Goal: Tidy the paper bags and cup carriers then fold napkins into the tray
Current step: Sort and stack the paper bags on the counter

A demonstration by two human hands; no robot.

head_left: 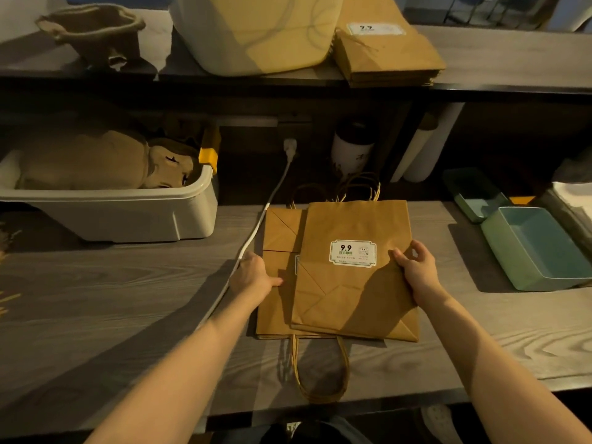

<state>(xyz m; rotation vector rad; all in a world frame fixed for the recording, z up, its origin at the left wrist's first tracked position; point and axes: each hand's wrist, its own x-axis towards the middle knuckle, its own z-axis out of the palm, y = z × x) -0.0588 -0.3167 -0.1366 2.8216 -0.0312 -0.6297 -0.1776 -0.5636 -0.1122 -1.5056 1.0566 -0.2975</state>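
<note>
A flat brown paper bag (355, 290) with a white "9.9" sticker lies on top of another brown bag (276, 302) on the grey wooden counter (112, 299). My right hand (416, 270) grips the top bag's right edge, thumb on top. My left hand (253, 277) rests on the lower bag's left edge, thumb lying on the paper. Twine handles stick out toward me and at the far side. A stack of more bags (387, 56) sits on the upper shelf. Pulp cup carriers fill a white bin (128, 213) at left; another carrier (93, 30) stands on the shelf.
Two green trays (538, 251) stand at the right, with white napkins (576, 197) beyond them. A white power cable (256, 232) runs across the counter beside my left hand. A large white container (256, 33) sits on the shelf. A cup and rolls stand in the dark recess.
</note>
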